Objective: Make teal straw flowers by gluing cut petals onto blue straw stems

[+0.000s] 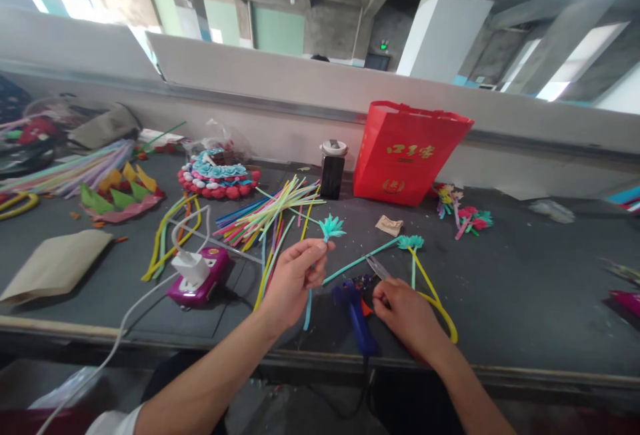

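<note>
My left hand (300, 271) pinches a turquoise pipe-cleaner flower (331, 227) by its base, petals up, above the table's middle. Its light-blue stem shows below the fingers. In my right hand (405, 308) is a pair of scissors (379, 267), low over the table, with the blades pointing up and left; the handles are mostly hidden by the fingers. Just left of that hand lies a blue glue gun (357, 315). Beyond the scissors rests another turquoise flower (411, 242), with a turquoise stem and a yellow pipe cleaner (437, 295) beside it.
Loose coloured pipe cleaners (270, 211) lie in a heap behind my left hand. A purple power strip (200, 278) with a white plug sits to the left. Along the back stand a dark bottle (332, 175) and a red paper bag (407, 155). Finished flowers (465, 215) lie right.
</note>
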{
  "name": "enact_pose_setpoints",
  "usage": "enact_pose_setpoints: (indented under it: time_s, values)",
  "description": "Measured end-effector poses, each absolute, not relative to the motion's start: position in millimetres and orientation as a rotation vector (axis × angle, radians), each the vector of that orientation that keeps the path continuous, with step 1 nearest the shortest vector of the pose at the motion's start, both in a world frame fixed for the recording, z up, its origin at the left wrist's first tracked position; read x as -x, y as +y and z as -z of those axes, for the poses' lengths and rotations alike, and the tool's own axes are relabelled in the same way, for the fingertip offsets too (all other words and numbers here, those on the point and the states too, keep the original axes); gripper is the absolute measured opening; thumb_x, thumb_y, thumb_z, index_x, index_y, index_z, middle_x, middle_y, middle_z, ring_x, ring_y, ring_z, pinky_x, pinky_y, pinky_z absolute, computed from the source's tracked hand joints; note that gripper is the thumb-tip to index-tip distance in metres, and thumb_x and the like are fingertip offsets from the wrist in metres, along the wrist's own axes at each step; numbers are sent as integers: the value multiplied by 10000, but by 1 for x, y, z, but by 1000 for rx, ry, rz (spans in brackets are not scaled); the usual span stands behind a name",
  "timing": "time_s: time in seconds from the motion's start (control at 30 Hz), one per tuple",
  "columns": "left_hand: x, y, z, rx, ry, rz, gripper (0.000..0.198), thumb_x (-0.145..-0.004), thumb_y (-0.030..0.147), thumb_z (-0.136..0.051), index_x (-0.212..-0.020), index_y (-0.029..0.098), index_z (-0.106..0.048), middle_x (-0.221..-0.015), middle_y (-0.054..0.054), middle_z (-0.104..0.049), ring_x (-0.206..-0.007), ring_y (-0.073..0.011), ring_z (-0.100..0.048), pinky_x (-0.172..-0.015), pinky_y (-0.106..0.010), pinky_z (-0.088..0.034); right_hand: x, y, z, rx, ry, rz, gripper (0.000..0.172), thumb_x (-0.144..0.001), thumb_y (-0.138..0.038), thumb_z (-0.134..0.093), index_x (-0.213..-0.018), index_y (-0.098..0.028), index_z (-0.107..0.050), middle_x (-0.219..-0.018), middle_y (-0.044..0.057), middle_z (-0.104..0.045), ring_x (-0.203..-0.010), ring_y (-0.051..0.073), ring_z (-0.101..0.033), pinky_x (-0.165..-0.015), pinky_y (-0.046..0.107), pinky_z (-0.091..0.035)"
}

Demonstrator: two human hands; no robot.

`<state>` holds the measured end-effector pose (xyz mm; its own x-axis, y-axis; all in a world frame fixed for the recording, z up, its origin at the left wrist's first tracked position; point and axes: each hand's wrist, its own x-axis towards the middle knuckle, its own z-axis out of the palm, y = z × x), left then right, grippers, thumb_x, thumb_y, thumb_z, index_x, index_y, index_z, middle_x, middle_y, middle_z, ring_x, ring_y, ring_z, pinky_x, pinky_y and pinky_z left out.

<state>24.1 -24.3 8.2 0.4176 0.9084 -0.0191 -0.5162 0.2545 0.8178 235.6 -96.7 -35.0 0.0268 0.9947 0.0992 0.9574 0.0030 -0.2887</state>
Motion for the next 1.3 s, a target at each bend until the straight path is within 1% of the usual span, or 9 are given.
enact_pose_setpoints:
  time_s: [0.13, 0.27, 0.4, 0.53, 0.77, 0.93, 1.0, 1.17, 1.3]
  values:
    - [-23, -24, -8, -847, 559, -1025, 232, -767, 342, -716, -840, 125, -679, -520, 79, -357, -437, -29, -221, -429, -204, -138, -239, -101, 26, 1906, -1794, -340, 141, -898, -267, -451, -810, -229, -554, -731, 1, -644, -650, 165, -607, -628, 269, -435]
    - [-24, -24, -8, -831, 561, -1019, 222, -762, 333, -724, -839, 130, -681, -524, 77, -365, -441, -30, -223, -428, -204, -133, -237, -108, 13, 1712, -1549, -392, 208, -903, -385, -484, -942, -221, -607, -849, 33, -680, -729, 177, -628, -669, 268, -475]
    - [-24, -25, -6, -832, 577, -1038, 198, -774, 313, -722, -835, 129, -682, -522, 77, -369, -446, -30, -225, -431, -205, -130, -233, -109, 7, 1671, -1399, -517, 326, -897, -447, -509, -1097, -236, -655, -932, 46, -714, -699, 177, -637, -614, 264, -485]
    - [-24, -25, -5, -861, 618, -1093, 190, -778, 301, -727, -842, 125, -692, -520, 79, -354, -458, -32, -235, -443, -206, -139, -233, -103, 11, 1684, -1369, -590, 316, -878, -437, -537, -1090, -248, -676, -962, 34, -723, -659, 165, -637, -586, 260, -493]
    - [-25, -24, -3, -858, 655, -1129, 155, -764, 270, -735, -821, 135, -683, -545, 58, -432, -467, -45, -316, -445, -209, -203, -240, -99, 34, 1848, -1655, -474, 195, -841, -298, -525, -865, -243, -710, -943, 32, -717, -906, 223, -643, -821, 342, -477]
    - [-23, -24, -5, -842, 651, -1110, 142, -773, 259, -715, -827, 136, -670, -606, 40, -490, -456, -37, -337, -432, -204, -204, -238, -100, 44, 1882, -1888, -443, 203, -836, -239, -498, -815, -245, -701, -854, 20, -683, -902, 221, -611, -839, 347, -441]
    - [-22, -24, -6, -838, 616, -1085, 129, -789, 254, -690, -819, 132, -662, -601, 47, -468, -435, -25, -305, -421, -200, -173, -237, -99, 45, 1898, -1933, -448, 209, -841, -246, -497, -817, -247, -705, -844, 20, -678, -894, 223, -610, -829, 344, -439]
    - [-18, -21, -5, -781, 520, -995, 156, -834, 266, -632, -838, 111, -649, -561, 63, -392, -418, -19, -253, -401, -182, -139, -253, -101, 41, 1955, -1784, -400, 261, -891, -351, -456, -919, -255, -697, -973, 32, -702, -959, 221, -633, -874, 339, -443]
    - [-15, -19, -6, -676, 432, -966, 146, -855, 250, -607, -817, 109, -616, -543, 86, -302, -421, -20, -200, -390, -165, -135, -282, -107, 41, 2129, -1621, -286, 264, -847, -414, -498, -937, -253, -686, -957, 35, -717, -884, 230, -663, -823, 348, -468]
